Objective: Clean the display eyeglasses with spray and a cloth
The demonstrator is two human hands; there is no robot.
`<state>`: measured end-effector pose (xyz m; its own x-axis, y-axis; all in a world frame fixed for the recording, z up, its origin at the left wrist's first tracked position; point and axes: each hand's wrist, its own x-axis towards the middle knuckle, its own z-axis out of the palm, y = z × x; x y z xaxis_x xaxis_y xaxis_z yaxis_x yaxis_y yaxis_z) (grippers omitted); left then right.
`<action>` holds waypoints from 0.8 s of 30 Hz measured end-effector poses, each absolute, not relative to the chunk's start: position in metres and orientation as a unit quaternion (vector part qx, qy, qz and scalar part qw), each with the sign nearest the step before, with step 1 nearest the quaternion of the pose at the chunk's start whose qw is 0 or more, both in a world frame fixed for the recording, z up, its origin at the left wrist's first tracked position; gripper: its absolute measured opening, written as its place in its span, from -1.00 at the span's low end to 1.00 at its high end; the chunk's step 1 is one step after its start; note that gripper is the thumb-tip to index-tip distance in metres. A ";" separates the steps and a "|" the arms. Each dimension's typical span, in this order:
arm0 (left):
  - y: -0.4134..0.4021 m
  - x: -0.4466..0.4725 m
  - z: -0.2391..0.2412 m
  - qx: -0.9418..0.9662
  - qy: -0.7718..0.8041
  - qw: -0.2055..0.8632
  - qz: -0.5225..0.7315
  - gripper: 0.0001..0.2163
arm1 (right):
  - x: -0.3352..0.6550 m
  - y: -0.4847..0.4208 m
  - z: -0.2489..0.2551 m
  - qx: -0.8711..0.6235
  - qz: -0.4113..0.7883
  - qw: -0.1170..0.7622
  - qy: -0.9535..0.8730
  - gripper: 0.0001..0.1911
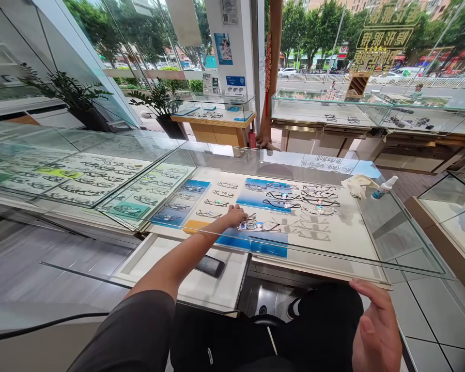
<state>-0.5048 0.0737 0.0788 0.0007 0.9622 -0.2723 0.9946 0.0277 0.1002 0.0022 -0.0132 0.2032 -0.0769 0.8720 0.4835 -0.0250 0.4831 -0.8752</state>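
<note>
My left hand (235,215) reaches into the glass display case (372,268) and is closed on a pair of glasses (260,226) lying on the white display tray, at the near edge above a blue card (256,243). Rows of other glasses (282,196) lie further back on blue and white cards. My right hand (375,330) rests at the near glass edge of the case at lower right, its fingers held loosely together with nothing in them.
A white cloth (358,184) and a small spray bottle (384,188) lie on the case top at right. A dark case (210,265) sits on the pulled-out white drawer (201,289). More display cases stand left and behind, with potted plants (67,93).
</note>
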 end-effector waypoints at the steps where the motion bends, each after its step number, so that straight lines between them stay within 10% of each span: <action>1: 0.073 -0.504 0.080 0.691 0.708 0.129 -0.064 -0.63 | 0.003 -0.013 0.202 -0.336 0.380 0.588 -0.630 -0.65; 24: -0.020 -0.502 0.131 0.689 0.714 0.096 -0.074 -0.83 | 0.010 0.000 0.201 -0.339 0.366 0.568 -0.655 -0.73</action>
<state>-0.5023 -0.0198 0.1311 -0.0310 0.9704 -0.2396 0.9989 0.0385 0.0266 0.0104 -0.0005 0.2006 -0.1248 0.8592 0.4962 0.0282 0.5029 -0.8639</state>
